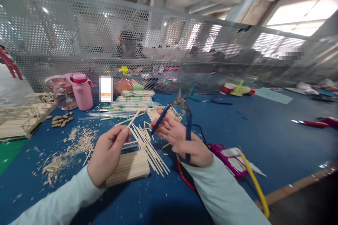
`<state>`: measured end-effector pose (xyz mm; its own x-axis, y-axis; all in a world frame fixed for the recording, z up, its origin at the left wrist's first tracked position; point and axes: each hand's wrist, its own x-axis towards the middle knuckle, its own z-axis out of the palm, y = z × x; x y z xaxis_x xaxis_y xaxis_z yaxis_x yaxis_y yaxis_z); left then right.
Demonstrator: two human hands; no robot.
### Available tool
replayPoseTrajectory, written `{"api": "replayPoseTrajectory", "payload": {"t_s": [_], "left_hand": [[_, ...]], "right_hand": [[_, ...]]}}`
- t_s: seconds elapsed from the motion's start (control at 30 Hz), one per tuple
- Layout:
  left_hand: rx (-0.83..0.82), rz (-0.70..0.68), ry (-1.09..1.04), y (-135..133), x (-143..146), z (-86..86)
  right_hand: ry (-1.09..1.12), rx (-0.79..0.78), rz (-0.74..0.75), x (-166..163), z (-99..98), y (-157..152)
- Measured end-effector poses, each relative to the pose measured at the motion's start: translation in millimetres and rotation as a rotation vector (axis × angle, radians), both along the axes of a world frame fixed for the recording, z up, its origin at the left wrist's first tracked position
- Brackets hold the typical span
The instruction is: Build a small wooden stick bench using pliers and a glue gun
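Note:
Between thumb and fingers, my left hand [109,153] pinches a thin wooden stick [133,119] that points up and to the right. My right hand [185,140] holds a pair of pliers [188,126] with blue handles; the handles are spread and the jaws stand apart, pointing up. Below the hands lies a loose bunch of wooden sticks [150,151] on the blue table [126,204]. A flat bundle of sticks laid side by side [132,168] rests just right of my left wrist. Behind my right hand a small wooden frame piece [155,113] is partly hidden.
Wood scraps [68,151] and peanuts [61,119] lie at the left, near a pink bottle [82,93] and a clear jug [62,95]. Packaged sticks [129,105] are stacked behind. A wooden model [18,119] stands far left. A purple device [228,160] with a yellow strip lies at the right.

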<state>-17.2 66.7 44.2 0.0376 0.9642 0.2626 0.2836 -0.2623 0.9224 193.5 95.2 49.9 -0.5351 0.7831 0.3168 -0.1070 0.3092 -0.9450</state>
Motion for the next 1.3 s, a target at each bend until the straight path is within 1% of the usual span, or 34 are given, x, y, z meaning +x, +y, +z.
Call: {"api": "replayPoseTrajectory", "payload": {"t_s": [0.07, 0.13, 0.17, 0.23, 0.37, 0.5, 0.63, 0.8, 0.87, 1.0, 1.07, 1.13, 1.2, 1.3], "left_hand": [[0.005, 0.057, -0.01, 7, -3, -4.9], [-0.006, 0.066, -0.009, 11, -2, -9.7], [-0.007, 0.064, 0.003, 11, -1, -11.4], [0.005, 0.058, 0.036, 10, 1, -13.4], [0.055, 0.023, 0.084, 6, 4, -13.0], [0.078, -0.008, 0.14, 4, 5, -12.1], [0.1, -0.016, 0.166, 2, 6, -11.4], [0.098, -0.026, 0.185, 1, 7, -10.1], [0.096, -0.039, 0.182, 1, 7, -9.8], [0.079, -0.111, 0.132, 0, 7, -9.4], [0.061, -0.093, 0.136, -1, 7, -9.4], [0.043, -0.031, 0.184, -1, 7, -9.6], [0.039, 0.028, 0.239, 1, 8, -9.5], [0.002, 0.052, 0.274, 5, 9, -7.3]], "right_hand": [[-0.321, 0.184, -0.132, 7, -3.0, 2], [-0.588, 0.326, -0.202, 7, -7.4, 0], [-0.673, 0.371, -0.206, 5, -9.4, -1], [-0.745, 0.424, -0.188, -1, -12.0, -4], [-0.741, 0.508, -0.197, -7, -13.3, -8], [-0.738, 0.552, -0.217, -7, -14.6, -10], [-0.739, 0.55, -0.234, -9, -13.9, -12], [-0.723, 0.512, -0.253, -13, -12.2, -12], [-0.696, 0.52, -0.278, -14, -14.0, -11], [-0.656, 0.577, -0.323, -12, -22.3, -10], [-0.652, 0.608, -0.341, -13, -27.6, -10], [-0.65, 0.646, -0.389, -17, -32.7, -10], [-0.67, 0.684, -0.47, -22, -36.0, -12], [-0.814, 0.743, -0.645, -28, -34.7, -14]]}}
